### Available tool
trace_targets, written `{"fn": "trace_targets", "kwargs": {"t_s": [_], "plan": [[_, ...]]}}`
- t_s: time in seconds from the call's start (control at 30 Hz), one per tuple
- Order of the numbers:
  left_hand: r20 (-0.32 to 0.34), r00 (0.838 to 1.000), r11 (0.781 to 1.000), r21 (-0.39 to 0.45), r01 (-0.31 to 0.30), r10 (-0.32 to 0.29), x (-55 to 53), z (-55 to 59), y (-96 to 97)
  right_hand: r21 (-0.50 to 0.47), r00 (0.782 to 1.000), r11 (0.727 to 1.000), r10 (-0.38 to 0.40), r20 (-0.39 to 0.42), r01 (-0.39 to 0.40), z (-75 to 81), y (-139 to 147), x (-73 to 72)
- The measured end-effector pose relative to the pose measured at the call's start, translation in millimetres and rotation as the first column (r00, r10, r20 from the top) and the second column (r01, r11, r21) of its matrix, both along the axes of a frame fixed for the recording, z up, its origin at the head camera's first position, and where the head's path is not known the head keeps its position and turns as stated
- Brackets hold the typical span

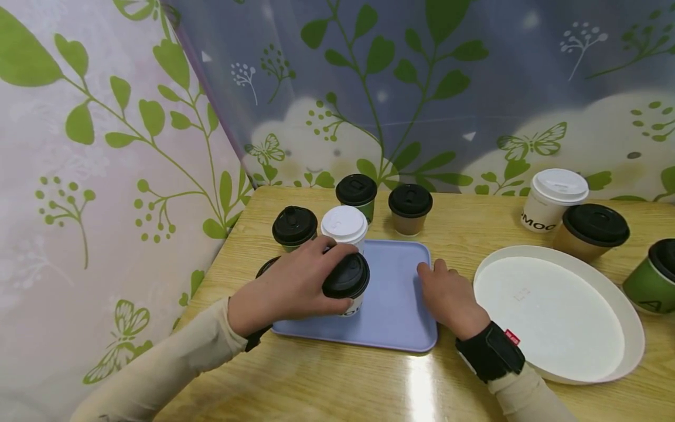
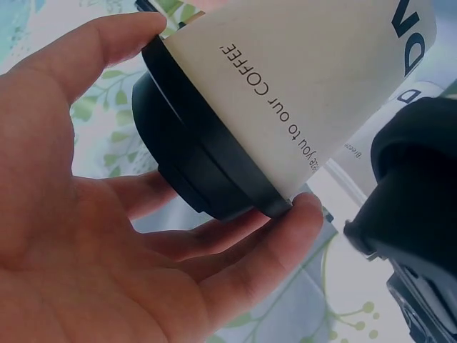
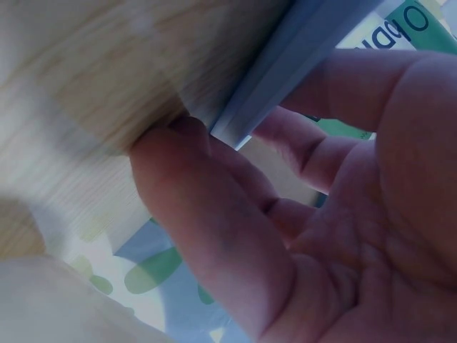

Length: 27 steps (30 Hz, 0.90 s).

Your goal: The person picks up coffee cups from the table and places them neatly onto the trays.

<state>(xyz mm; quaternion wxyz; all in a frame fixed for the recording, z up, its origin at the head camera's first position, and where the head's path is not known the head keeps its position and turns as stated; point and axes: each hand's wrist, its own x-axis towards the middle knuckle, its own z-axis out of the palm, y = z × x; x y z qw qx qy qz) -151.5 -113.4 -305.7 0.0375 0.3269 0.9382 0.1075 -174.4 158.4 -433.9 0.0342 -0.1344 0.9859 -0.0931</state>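
Observation:
My left hand (image 1: 295, 284) grips a white paper coffee cup (image 2: 264, 93) from above, thumb and fingers spread around its black lid (image 1: 347, 278). The cup is over the left part of a blue rectangular tray (image 1: 395, 305). My right hand (image 1: 448, 296) holds the tray's right edge, its fingers on both sides of the rim in the right wrist view. Close behind the held cup stands a white-lidded cup (image 1: 345, 224). A black-lidded cup (image 1: 294, 226) is to its left, and another black lid (image 1: 266, 266) is mostly hidden behind my left hand.
Behind the tray stand a green cup (image 1: 364, 208) and a brown cup (image 1: 409, 224), both black-lidded. On the right lies a round white tray (image 1: 559, 316), with a white cup (image 1: 543, 205), a brown cup (image 1: 577, 243) and a green cup (image 1: 645, 287) around it. Patterned cloth walls border the table.

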Motion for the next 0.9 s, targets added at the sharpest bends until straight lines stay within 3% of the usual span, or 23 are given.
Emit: {"fn": "trace_targets", "kwargs": {"t_s": [0.9], "plan": [[0.046, 0.998, 0.998, -0.035, -0.049, 0.051, -7.4, -10.5, -4.4, 0.009, 1.000, 1.000, 0.002, -0.020, -0.002, -0.5, -0.1, 0.5]]}}
